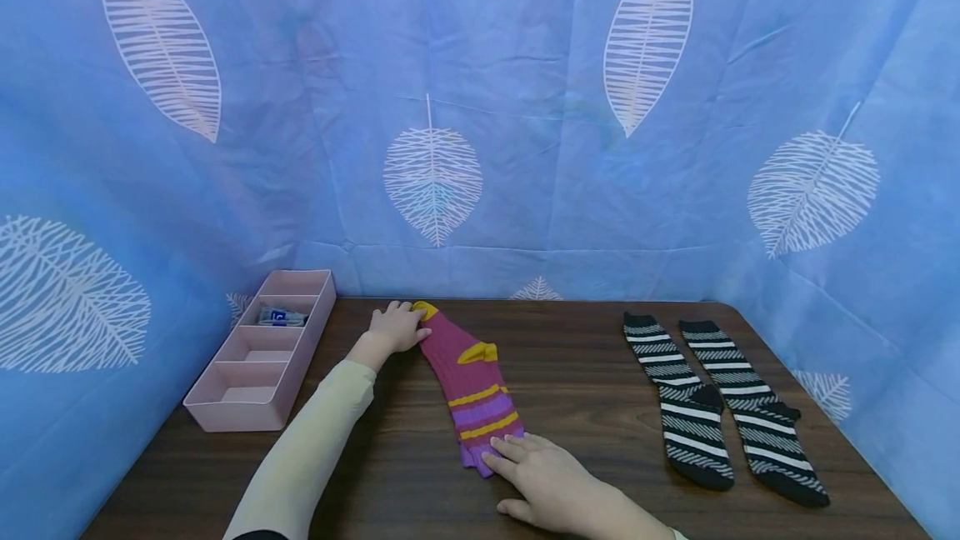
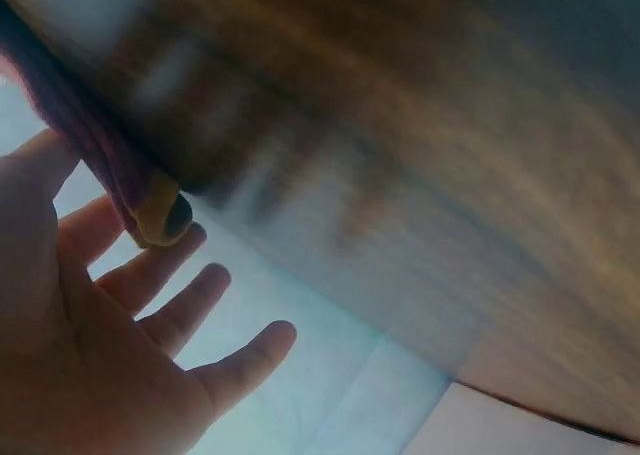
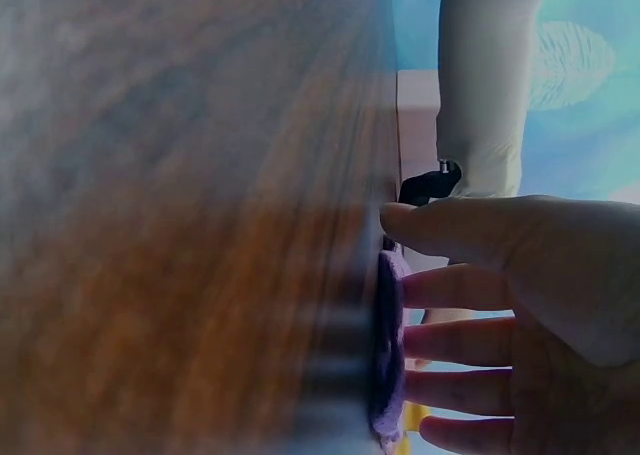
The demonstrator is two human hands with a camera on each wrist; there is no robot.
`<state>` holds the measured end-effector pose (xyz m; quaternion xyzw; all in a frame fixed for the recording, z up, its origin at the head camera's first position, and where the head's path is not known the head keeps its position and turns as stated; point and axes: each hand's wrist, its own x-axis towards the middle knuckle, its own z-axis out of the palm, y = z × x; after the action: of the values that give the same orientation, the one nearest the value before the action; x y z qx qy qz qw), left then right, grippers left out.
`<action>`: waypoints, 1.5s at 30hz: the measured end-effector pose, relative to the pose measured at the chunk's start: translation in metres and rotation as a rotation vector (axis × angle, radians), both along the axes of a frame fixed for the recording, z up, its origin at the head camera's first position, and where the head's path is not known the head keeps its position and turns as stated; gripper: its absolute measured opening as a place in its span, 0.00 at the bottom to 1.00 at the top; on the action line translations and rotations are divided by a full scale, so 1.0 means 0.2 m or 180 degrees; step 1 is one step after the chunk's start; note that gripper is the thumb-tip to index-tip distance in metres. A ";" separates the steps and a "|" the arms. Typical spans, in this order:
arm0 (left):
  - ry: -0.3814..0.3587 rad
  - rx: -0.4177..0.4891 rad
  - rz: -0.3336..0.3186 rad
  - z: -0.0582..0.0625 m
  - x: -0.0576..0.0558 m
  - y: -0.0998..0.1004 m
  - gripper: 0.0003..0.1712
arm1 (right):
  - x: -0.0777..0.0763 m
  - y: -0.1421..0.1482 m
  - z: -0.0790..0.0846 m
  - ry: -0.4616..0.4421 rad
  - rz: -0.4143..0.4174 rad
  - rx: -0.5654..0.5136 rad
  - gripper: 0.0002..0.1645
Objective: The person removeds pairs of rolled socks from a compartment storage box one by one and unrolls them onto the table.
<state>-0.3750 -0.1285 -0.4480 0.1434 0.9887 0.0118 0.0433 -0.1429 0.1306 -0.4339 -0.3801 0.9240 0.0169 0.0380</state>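
Note:
A magenta sock [image 1: 465,373] with yellow toe and heel and purple-and-yellow cuff stripes lies flat, slanting across the middle of the table. Its cuff edge looks doubled; I cannot tell whether one sock or two lie there. My left hand [image 1: 396,328] is at the yellow toe at the far end, fingers spread. In the left wrist view the toe [image 2: 158,215] lies by the thumb and index finger. At the near end, the straight fingers of my right hand [image 1: 551,477] touch the purple cuff [image 3: 388,345].
Two black-and-white striped socks [image 1: 693,415] [image 1: 757,415] lie side by side at the right. A pink divided box [image 1: 300,382] stands at the left, with small blue-and-white packets [image 1: 281,317] in one compartment. Behind the dark wooden table [image 1: 585,390] hangs a blue leaf-patterned cloth [image 1: 525,190].

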 end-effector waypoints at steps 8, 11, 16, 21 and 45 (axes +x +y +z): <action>-0.0118 -0.0051 0.0025 0.05 0.05 -0.02 0.27 | -0.04 0.04 0.01 0.0199 -0.0146 -0.0246 0.24; -0.0102 -0.0085 -0.0022 0.06 0.10 -0.05 0.26 | -0.06 0.07 0.02 0.0312 -0.0338 -0.0323 0.20; 0.0122 -0.0039 -0.0162 0.04 0.21 -0.08 0.25 | -0.12 0.13 0.02 0.0438 -0.0964 -0.0178 0.26; 0.0198 0.0008 -0.0286 0.08 0.38 -0.09 0.25 | -0.21 0.19 0.02 0.0280 -0.1458 -0.0042 0.30; 0.0226 -0.0125 -0.1820 0.12 1.01 0.13 0.29 | -0.79 0.42 0.01 -0.0228 -0.1526 0.0282 0.38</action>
<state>-0.1731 -0.1029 -0.4241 0.4157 0.9091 -0.0250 0.0130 -0.3017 0.2138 -0.4311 -0.1484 0.9842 0.0343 0.0903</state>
